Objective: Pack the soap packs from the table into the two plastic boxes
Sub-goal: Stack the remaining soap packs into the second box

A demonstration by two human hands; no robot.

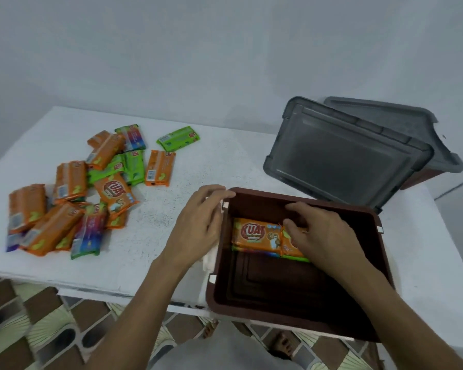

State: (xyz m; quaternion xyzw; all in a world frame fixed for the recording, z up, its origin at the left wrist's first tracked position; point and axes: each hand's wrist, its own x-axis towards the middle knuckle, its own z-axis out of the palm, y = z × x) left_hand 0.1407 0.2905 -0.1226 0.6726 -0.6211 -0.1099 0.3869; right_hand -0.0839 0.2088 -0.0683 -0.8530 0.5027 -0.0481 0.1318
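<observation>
Soap packs (72,193) lie in a loose heap on the white table (171,209), at about nine to ten o'clock from the open brown box (278,284). Most are orange, some green, and a few have rainbow wrappers. One green pack (178,138) sits apart at the heap's far edge.

Your left hand (198,222) rests on the box's nine o'clock rim. Its fingers are nearly straight and close together, reaching to the rim's far-left corner, and they hold nothing.

Your right hand (324,231) is down inside the box, toward its twelve o'clock wall. Its fingers are half-curled over the second orange pack (289,243), the thumb lies on the pack's left end, and the hand covers most of it — so you are gripping that pack. It sits edge to edge with the orange pack marked KUAT (255,236), which lies flat, face up, at nine o'clock from your fingers. A green edge (301,259) shows beneath these two, so at least one more pack lies under them. The near half of the box floor is bare.

At one o'clock from the box, two grey lids (345,156) lie overlapped — the farther one sits on a second brown box (422,177), of which only a sliver shows. Patterned floor tiles (38,329) show below the table's near edge.
</observation>
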